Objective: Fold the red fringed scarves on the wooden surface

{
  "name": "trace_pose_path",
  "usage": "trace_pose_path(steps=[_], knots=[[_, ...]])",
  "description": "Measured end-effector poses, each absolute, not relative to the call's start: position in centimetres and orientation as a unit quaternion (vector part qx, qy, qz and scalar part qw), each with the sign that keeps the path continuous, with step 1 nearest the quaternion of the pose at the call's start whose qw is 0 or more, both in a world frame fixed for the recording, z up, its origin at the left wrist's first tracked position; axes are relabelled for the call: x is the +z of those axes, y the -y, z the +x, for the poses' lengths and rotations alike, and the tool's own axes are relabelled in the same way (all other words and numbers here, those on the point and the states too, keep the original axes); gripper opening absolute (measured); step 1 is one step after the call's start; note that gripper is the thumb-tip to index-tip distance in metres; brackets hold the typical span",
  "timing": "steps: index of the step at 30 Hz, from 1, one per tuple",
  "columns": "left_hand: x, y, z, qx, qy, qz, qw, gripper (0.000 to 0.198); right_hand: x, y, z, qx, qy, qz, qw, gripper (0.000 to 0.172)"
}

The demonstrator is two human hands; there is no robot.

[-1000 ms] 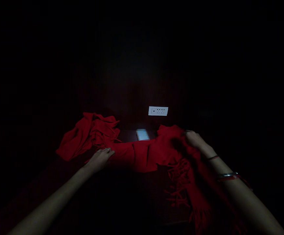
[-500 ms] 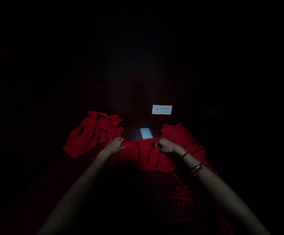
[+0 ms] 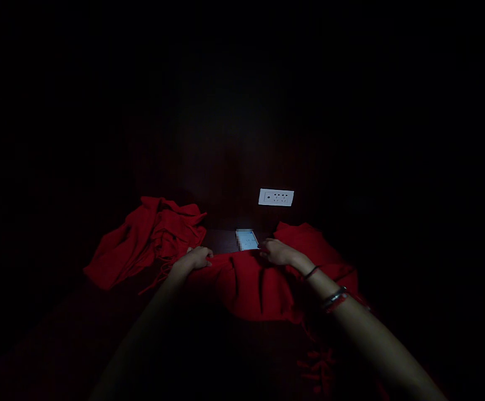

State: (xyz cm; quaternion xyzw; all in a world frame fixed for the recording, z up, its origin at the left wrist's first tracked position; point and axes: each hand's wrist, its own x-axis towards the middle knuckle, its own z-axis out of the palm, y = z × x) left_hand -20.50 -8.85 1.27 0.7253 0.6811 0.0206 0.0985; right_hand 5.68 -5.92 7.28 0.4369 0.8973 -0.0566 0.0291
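Note:
A red fringed scarf (image 3: 244, 287) lies bunched across the dark surface in front of me, with creases running through its middle. At its far left edge, my left hand (image 3: 195, 259) is closed on the cloth, fingers curled over it. My right hand (image 3: 278, 252) pinches the far edge of the scarf farther right, palm down, fingertips partly hidden. More red cloth (image 3: 311, 245) spreads beyond and beside my right wrist. To the left of my left hand lies a crumpled heap of red cloth (image 3: 154, 234).
Behind the scarf lies a pale, partly blurred flat item (image 3: 246, 239). A white socket plate (image 3: 276, 197) is set in the dark wall. Red fringe tassels (image 3: 319, 365) show dimly at the near right. Most of the surroundings are too dark to make out.
The stretch of scarf between my hands hangs lower and fuller toward me. My right hand has shifted slightly left relative to the pale item. The whole view has tipped slightly upward.

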Motion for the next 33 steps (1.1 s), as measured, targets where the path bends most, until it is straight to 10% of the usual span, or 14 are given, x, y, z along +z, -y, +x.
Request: trace_pose_path(steps=[8,16,28,33], knots=[[3.8,9.6,-23.8,0.116,-0.637,0.755,0.108,0.016,5.7,4.1,4.9,-0.133,-0.889,0.428,0.094,0.015],[5.6,11.6,-28.7,0.053,-0.767,0.632,0.103,0.008,11.8,4.8,13.3,-0.313,-0.825,0.431,-0.189,0.044],[4.2,9.8,-22.7,0.002,-0.689,0.716,0.108,0.047,10.4,5.1,11.5,-0.146,-0.882,0.429,0.132,0.018],[2.8,9.3,-20.4,0.021,-0.603,0.789,0.119,0.028,10.0,5.5,9.3,-0.132,-0.875,0.441,0.152,0.035]])
